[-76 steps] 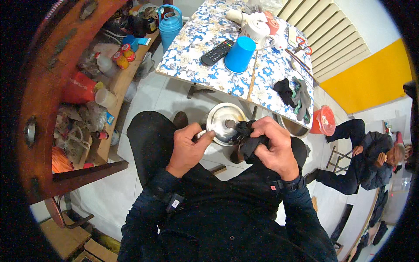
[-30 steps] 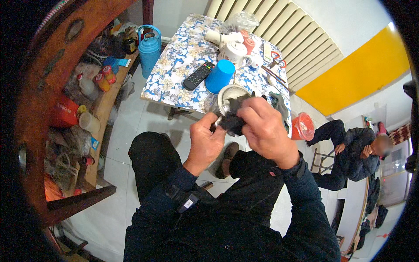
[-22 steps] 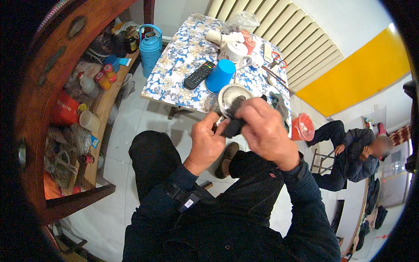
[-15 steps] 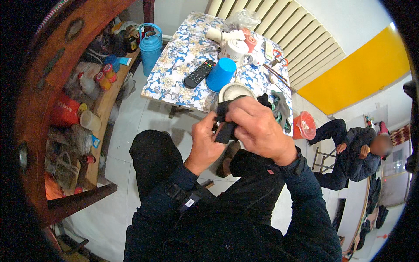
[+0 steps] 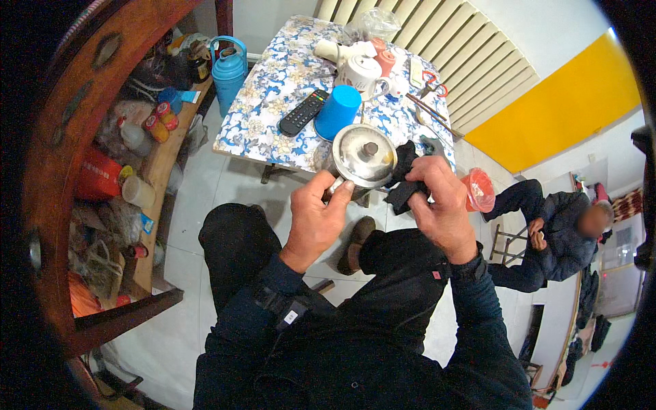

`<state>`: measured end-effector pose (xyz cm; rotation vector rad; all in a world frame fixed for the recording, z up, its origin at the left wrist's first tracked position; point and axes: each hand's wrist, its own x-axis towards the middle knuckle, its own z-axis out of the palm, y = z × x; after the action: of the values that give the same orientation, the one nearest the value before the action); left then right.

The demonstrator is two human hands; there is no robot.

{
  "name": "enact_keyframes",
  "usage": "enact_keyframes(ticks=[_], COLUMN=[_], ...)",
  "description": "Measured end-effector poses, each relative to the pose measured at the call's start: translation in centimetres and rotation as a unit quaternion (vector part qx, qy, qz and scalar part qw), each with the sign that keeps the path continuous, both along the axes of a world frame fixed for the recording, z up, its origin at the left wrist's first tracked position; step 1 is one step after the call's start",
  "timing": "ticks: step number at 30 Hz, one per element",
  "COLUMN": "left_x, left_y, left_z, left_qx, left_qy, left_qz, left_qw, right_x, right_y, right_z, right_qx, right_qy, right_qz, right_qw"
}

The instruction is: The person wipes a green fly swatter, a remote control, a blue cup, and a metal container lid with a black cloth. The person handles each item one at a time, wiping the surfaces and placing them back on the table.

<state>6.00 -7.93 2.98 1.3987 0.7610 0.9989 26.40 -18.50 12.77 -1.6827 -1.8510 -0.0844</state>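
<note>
At the near edge of the table sits a lidded metal mug [image 5: 359,147] with a knob on its lid. My left hand [image 5: 316,222] is closed, thumb and fingers pinching the mug's handle. My right hand [image 5: 441,208], to the right of the mug, grips a black cloth [image 5: 400,198] that hangs beside it. Another dark cloth [image 5: 404,156] lies at the table edge by the mug, partly behind my right hand. A blue plastic cup [image 5: 338,113], upside down, stands just behind the mug. Next to it lies a black remote control [image 5: 303,113].
The floral-covered table [image 5: 260,89] also holds a white teapot [image 5: 360,72], red cups [image 5: 385,61], scissors [image 5: 434,83] and chopsticks [image 5: 430,113]. A blue thermos [image 5: 229,68] stands left. Cluttered shelves [image 5: 154,225] line the left side. Right are a red bin [image 5: 480,191] and a seated person [image 5: 557,239].
My hands, together on the black cloth before, have separated. The left now grips the mug's handle; the right has moved right with the cloth. The mug's lid has come into full view.
</note>
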Motion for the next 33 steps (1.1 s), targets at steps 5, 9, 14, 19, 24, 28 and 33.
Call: enact_keyframes(ticks=[5, 9, 14, 19, 24, 28, 33], left_x=[-0.1, 0.2, 1.0, 1.3, 1.2, 1.2, 1.4], left_y=[-0.2, -0.2, -0.4, -0.2, -0.2, -0.2, -0.1], left_z=[0.6, 0.8, 0.2, 0.0, -0.1, -0.3, -0.5], left_qx=[0.015, 0.005, -0.006, -0.031, -0.028, -0.019, -0.014], left_qy=[-0.016, 0.011, -0.016, -0.011, -0.014, 0.014, 0.004], left_qz=[0.014, 0.024, 0.056, 0.048, 0.054, 0.043, 0.056], left_qw=[1.000, 1.000, 0.998, 0.998, 0.998, 0.999, 0.998], right_x=[0.1, -0.5, -3.1, -3.1, -3.1, -4.1, -4.3], right_y=[1.3, 3.7, 9.2, 14.0, 13.7, 11.9, 13.6], right_z=[0.8, 3.4, 3.4, 2.8, 3.0, 2.7, 3.0], right_qx=[0.059, 0.067, -0.068, -0.085, -0.090, -0.081, -0.092], right_qy=[0.120, 0.128, -0.005, -0.171, -0.153, -0.152, -0.190], right_qz=[-0.053, 0.025, 0.150, 0.098, 0.090, 0.205, 0.094], right_qw=[0.990, 0.989, 0.986, 0.977, 0.980, 0.963, 0.973])
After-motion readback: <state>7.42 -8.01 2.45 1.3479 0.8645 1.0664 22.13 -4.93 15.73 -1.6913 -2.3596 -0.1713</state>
